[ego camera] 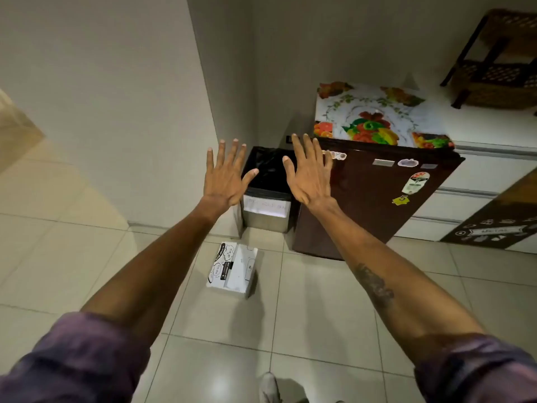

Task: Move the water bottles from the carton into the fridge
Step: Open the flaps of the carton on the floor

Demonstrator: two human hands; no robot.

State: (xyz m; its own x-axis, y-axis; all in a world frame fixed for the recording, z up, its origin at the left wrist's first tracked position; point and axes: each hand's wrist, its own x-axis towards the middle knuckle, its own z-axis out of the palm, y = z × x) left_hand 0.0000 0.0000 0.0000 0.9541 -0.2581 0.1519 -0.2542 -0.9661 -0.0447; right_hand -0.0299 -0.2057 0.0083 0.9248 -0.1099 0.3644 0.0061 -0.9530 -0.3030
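Rolled purple sleeves (pixel 72 359) frame the bottom corners, and both bare forearms extend forward over the tiled floor (pixel 319 301). Left hand (pixel 225 175) and right hand (pixel 309 175) are raised palm-down with all fingers spread; neither holds or touches anything.

Task items:
- Carton (pixel 232 270): white, printed, lying on the floor in front of the bin (pixel 267 193), near the fridge. Its flaps appear closed. No bottles are visible; whether any are inside cannot be told.
- Fridge (pixel 374 196): small, brown, door shut, just right of the bin. A fruit-print cover (pixel 374 117) lies on its top.

Judged status: no step of the transfer has begun.

Risks from this state:
1. Door shut. Carrying bottles to it with both hands full would leave no free hand for the door; a bottle may drop on the tiles.
2. Carton low and between the feet and the fridge. A step forward may kick or trip on it; a shoe (pixel 268 388) is visible at the bottom edge.
3. Open bin beside the fridge. A swung door or a fumbled bottle may land in it.
4. Glossy tiles. A dropped bottle would likely roll away.
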